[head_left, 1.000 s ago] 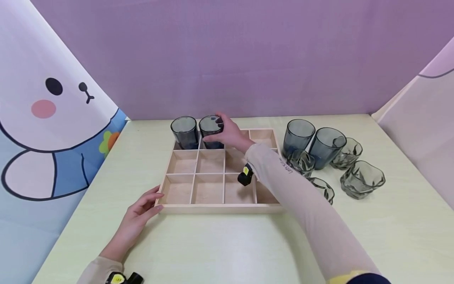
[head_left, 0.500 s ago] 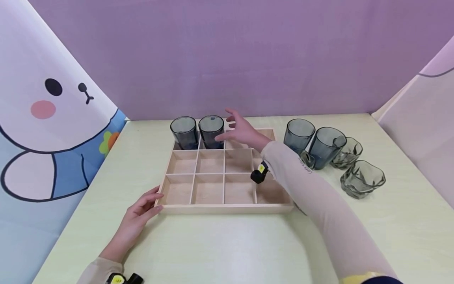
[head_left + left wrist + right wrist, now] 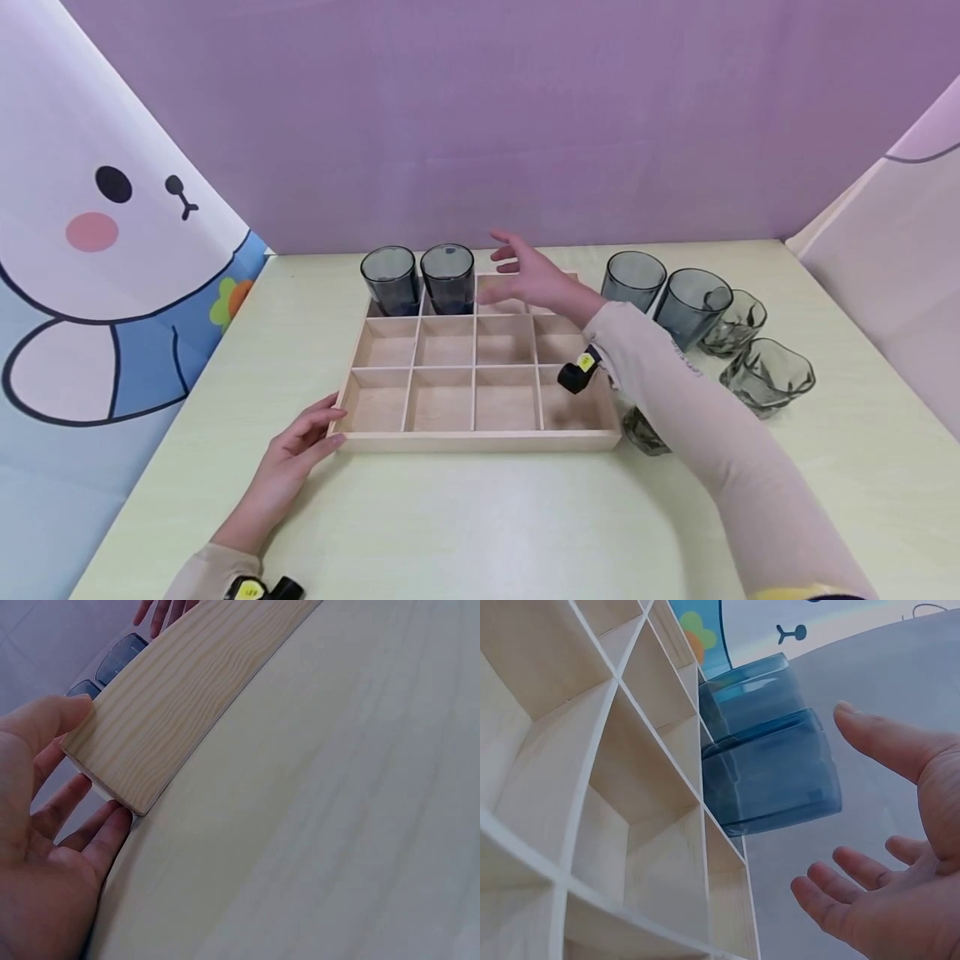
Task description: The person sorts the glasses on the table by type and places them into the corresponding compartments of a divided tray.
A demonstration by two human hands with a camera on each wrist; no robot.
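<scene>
My left hand (image 3: 297, 443) holds the near left corner of a divided wooden tray (image 3: 472, 442); in the left wrist view its thumb (image 3: 71, 712) lies at the corner's upper edge, with fingers against the end. Two tall grey-blue glasses stand upright in the back row: one glass (image 3: 391, 282) in the leftmost compartment, another glass (image 3: 448, 282) just right of it. Above the back row, right of these, hovers my right hand (image 3: 528, 275), fingers spread and holding nothing. The right wrist view shows a gap between that hand and the nearer glass (image 3: 780, 776).
Right of the tray stand two more tall glasses, one (image 3: 633, 277) behind the other (image 3: 692, 304). Short wavy glasses stand around them, one (image 3: 738, 321) at the back and one (image 3: 767, 377) farther right. My right sleeve (image 3: 697, 400) partly covers a low glass (image 3: 643, 432).
My right hand has let go of the second tall glass and moved right, leaving it upright in its compartment. The left hand has stayed at the tray's corner.
</scene>
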